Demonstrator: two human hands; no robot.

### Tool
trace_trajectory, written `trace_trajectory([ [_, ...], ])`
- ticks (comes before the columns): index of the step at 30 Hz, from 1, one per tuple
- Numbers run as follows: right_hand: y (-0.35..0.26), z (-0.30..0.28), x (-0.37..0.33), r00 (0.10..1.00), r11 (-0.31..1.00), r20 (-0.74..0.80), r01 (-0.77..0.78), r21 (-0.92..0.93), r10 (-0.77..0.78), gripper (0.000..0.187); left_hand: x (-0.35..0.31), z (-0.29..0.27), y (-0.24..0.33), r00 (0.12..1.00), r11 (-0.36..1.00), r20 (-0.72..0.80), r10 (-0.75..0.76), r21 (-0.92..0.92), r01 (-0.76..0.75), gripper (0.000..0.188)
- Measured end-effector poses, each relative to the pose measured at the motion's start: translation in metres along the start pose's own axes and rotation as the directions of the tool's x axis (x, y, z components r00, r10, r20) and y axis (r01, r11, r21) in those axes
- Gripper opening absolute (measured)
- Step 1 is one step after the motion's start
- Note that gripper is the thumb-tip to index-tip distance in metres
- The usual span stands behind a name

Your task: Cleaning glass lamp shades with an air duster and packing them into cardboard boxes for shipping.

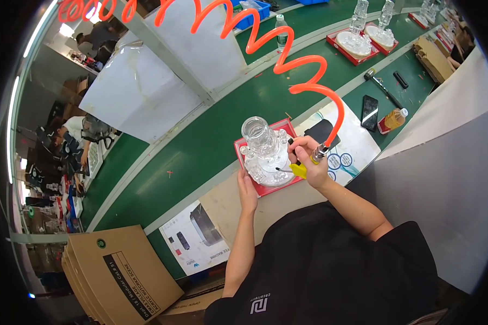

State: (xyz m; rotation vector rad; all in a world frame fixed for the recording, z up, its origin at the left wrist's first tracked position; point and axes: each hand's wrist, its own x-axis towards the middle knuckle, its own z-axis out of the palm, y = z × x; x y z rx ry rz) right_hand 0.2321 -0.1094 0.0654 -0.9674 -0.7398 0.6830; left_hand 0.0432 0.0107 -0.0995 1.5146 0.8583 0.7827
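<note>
A clear, tower-shaped ornament (259, 142) on a round white base sits in a red tray (279, 189) in front of me. My right hand (313, 167) is closed around an air blow gun (299, 170) with a yellow body. Its thin dark nozzle points left, over the base. An orange coiled hose (339, 116) runs from the gun's metal fitting up and across to the upper left. My left hand (247, 193) lies along the near left side of the base and tray, fingers stretched out. Its fingertips are partly hidden by the ornament's edge.
A black phone (369, 113), a drink bottle (393, 121) and a hammer (382, 86) lie to the right. More ornaments in red trays (358, 60) stand along the green bench (200, 146). Cardboard boxes (100, 249) stand lower left; a person (73, 132) works beyond the partition.
</note>
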Motion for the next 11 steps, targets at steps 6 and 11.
trace_trajectory([
  [6, 0.003, 0.005, 0.003, 0.992, 0.993, -0.106, 0.081, 0.081, -0.072, 0.018, -0.002, -0.007, -0.006, 0.989, 0.922, -0.122, -0.084, 0.368, 0.124, 0.059],
  [11, 0.006, -0.001, 0.003, 0.987, 0.993, -0.138, 0.091, 0.079, -0.079, 0.018, -0.010, -0.020, -0.045, 0.978, 0.853, 0.016, -0.206, 0.493, 0.172, 0.065],
])
